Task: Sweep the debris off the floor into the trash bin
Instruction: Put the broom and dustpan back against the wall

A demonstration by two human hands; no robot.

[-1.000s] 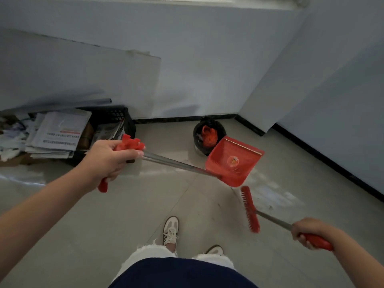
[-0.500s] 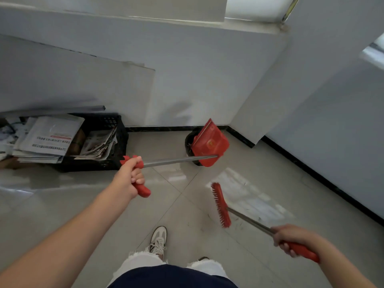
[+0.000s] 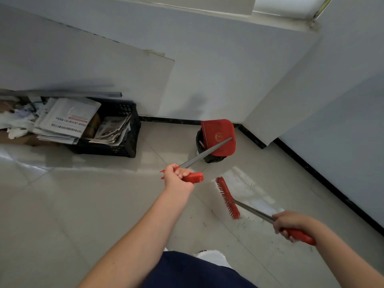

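Note:
My left hand (image 3: 178, 178) grips the red handle of a long-handled red dustpan (image 3: 218, 136). The pan is tipped face down over the small black trash bin (image 3: 210, 156), which stands by the wall corner, and hides most of the bin's opening. My right hand (image 3: 290, 223) holds the red grip of a broom whose red brush head (image 3: 227, 197) hangs just above the tiled floor, to the right of my left hand. Tiny dark specks lie on the floor (image 3: 255, 223) near the brush head.
A black plastic crate (image 3: 116, 146) full of newspapers stands against the wall at left, with loose papers (image 3: 16, 121) beside it. A grey board (image 3: 87, 71) leans on the wall behind. A wall pillar (image 3: 278, 109) juts out to the right of the bin.
My left hand swung the dustpan from in front of the bin to over it and turned it face down. The broom head shifted slightly as my view rose.

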